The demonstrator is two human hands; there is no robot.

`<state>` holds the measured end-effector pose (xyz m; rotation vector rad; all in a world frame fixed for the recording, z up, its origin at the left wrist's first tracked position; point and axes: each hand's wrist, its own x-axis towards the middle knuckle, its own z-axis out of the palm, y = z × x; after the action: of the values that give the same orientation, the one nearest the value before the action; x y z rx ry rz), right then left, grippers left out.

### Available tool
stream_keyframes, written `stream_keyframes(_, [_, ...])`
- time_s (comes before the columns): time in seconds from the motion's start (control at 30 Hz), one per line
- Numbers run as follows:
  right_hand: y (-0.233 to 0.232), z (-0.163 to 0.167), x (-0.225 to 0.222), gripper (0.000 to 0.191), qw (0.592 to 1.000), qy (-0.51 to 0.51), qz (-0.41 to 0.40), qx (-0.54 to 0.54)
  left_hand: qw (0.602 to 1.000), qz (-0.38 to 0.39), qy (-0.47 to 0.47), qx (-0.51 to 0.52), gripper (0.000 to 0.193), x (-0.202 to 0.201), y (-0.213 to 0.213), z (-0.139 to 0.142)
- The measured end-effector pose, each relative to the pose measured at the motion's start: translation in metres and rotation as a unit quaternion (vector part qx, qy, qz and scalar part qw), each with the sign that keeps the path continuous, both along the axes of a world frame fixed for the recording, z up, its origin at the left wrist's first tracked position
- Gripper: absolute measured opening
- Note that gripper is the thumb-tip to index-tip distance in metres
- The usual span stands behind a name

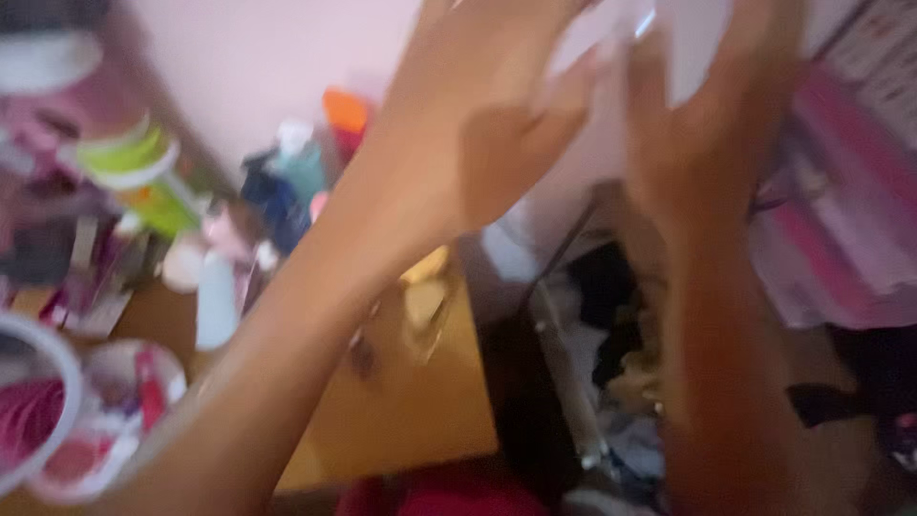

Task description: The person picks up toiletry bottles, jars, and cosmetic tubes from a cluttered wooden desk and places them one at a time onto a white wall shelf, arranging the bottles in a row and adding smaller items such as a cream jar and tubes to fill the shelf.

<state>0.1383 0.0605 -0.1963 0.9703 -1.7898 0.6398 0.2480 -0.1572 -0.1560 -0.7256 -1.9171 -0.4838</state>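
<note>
- Your left hand [487, 124] and right hand [707, 115] are raised, gripping a blurred white sheet [688, 38].
- It could slip, likely knocking bottles [215, 296] on the crowded table [411, 411].

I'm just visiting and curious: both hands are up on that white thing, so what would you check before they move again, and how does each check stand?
1. Left hand on the white object: ok.
2. Right hand on it too: ok.
3. Grip firm: cannot tell, picture blurred.
4. What the white object is: cannot tell.
5. Wooden table below crowded with bottles: not ok.
</note>
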Motion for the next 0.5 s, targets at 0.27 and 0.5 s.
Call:
stream_keyframes(0.27, [-0.077,-0.091,0.107,0.044,0.924,-0.345,0.163,0.021,0.919,0.133,-0.338,0.155,0.043,0.089,-0.031,-0.112])
stream_keyframes(0.5, [-0.09,-0.142,0.13,0.046,0.868,-0.444,0.224,0.008,0.917,0.162,-0.34,0.131,0.048,0.093,-0.026,-0.179])
